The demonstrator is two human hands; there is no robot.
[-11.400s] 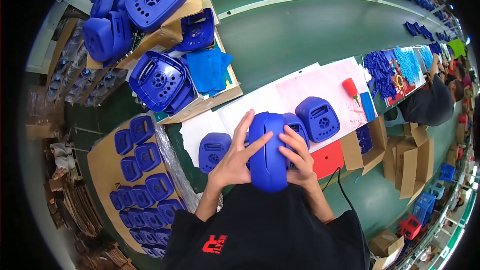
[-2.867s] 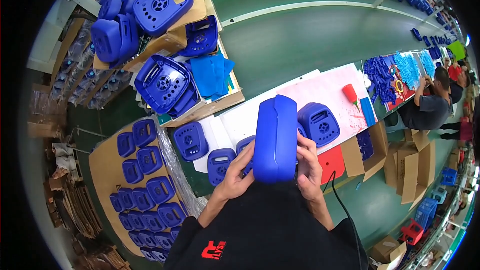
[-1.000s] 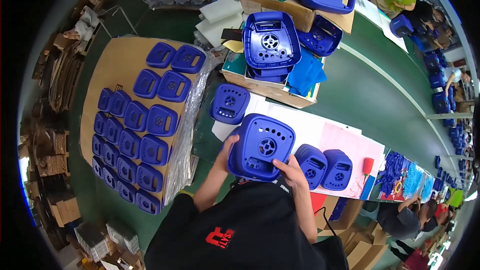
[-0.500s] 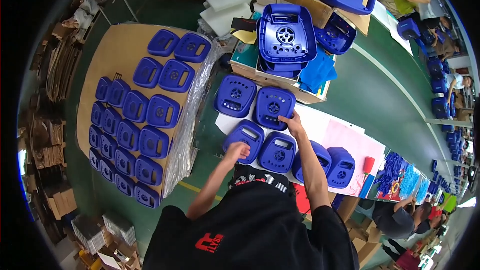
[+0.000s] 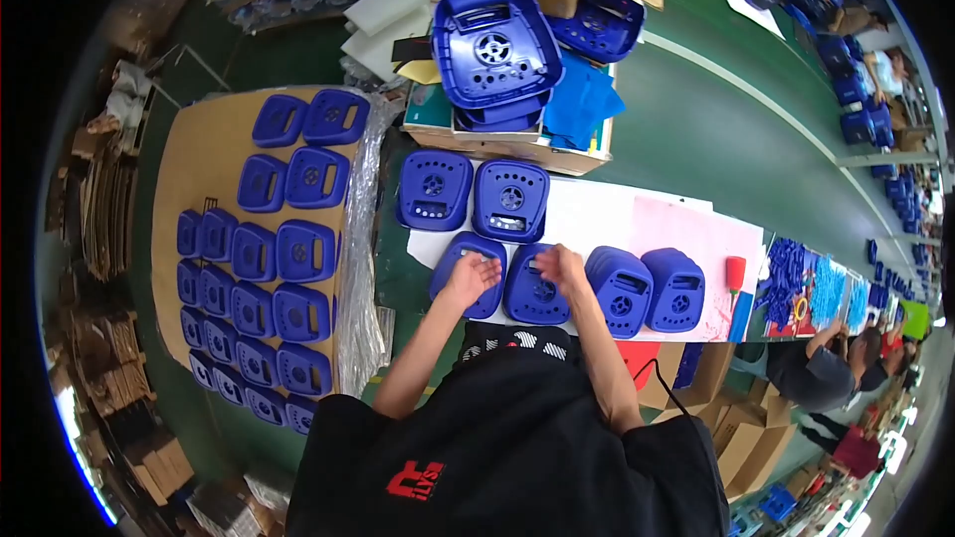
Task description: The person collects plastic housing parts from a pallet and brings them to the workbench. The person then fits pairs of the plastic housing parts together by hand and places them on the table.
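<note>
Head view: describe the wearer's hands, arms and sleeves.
The left hand and right hand show no gloves. Both forearms are bare below short black sleeves. The black shirt bears a red lettered logo. A thin dark cable runs near the right sleeve.

Bright middle, fisheye-curved edges, black corners, hands [image 5: 476,276] slightly soft

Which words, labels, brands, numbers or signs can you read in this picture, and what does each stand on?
"iLYS", in red beneath a red logo on the black shirt; any letters after it are unclear.
White-and-red print just above the shirt in view: not readable.
Blue housings: no lettering readable.
Cardboard boxes: any marks are too small or blurred.
</note>
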